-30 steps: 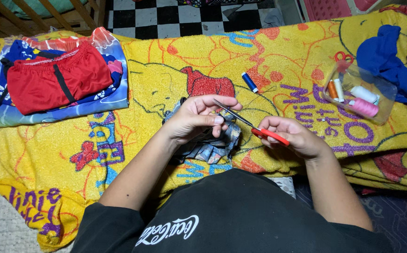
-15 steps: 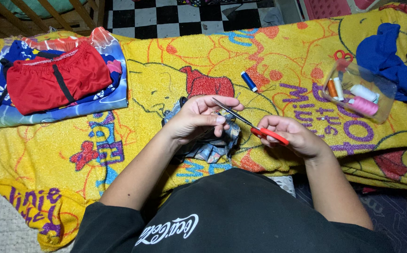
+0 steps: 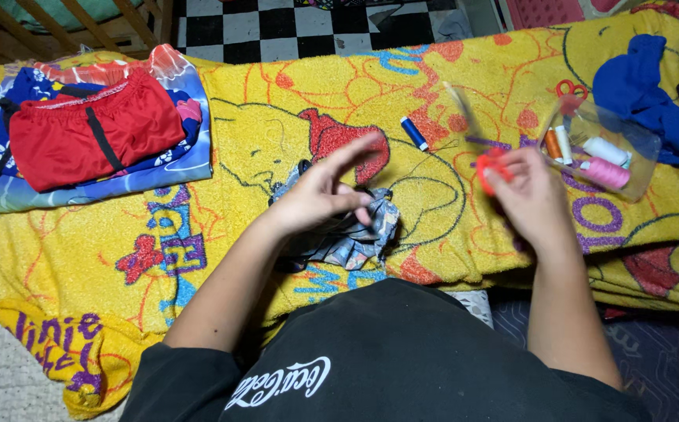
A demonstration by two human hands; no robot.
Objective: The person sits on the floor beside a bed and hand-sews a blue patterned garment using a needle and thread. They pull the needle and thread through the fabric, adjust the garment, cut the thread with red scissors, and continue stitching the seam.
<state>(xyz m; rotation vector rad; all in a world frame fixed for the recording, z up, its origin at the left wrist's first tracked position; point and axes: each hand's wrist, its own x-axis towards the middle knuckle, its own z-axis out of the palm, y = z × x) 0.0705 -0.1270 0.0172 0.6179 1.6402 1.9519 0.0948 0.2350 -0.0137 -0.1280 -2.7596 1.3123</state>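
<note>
- Nearest, the person's left hand [image 3: 320, 199] rests on a bunched piece of grey patterned fabric [image 3: 347, 238] on the yellow cartoon towel [image 3: 261, 148]; the hand is half open, forefinger stretched out and up, the other fingers loosely bent over the cloth rather than pinching it.
- Meanwhile the right hand [image 3: 531, 199] has swung away to the right. A second ago it held red-handled scissors [image 3: 491, 166] right at the fabric, beside the left hand; now it is closed round those blurred red handles, well apart from the cloth and close to the clear plastic container [image 3: 640, 148].
- That shift suggests the snipping at the fabric is over for now and the scissors are on their way to being put aside, though this is only a judgement.
- A dark thread [image 3: 425, 160] seems to trail from the fabric towards a blue spool [image 3: 413, 133] lying loose on the towel.
- The container holds several spools: a pink one [image 3: 606, 173], a white one [image 3: 605, 150], an orange one [image 3: 552, 144]. A second red pair of scissors [image 3: 567, 90] lies just behind it.
- Farther left, red shorts [image 3: 93, 129] lie on a folded blue printed cloth [image 3: 183, 160]; farther right, a crumpled blue garment [image 3: 652, 94].
</note>
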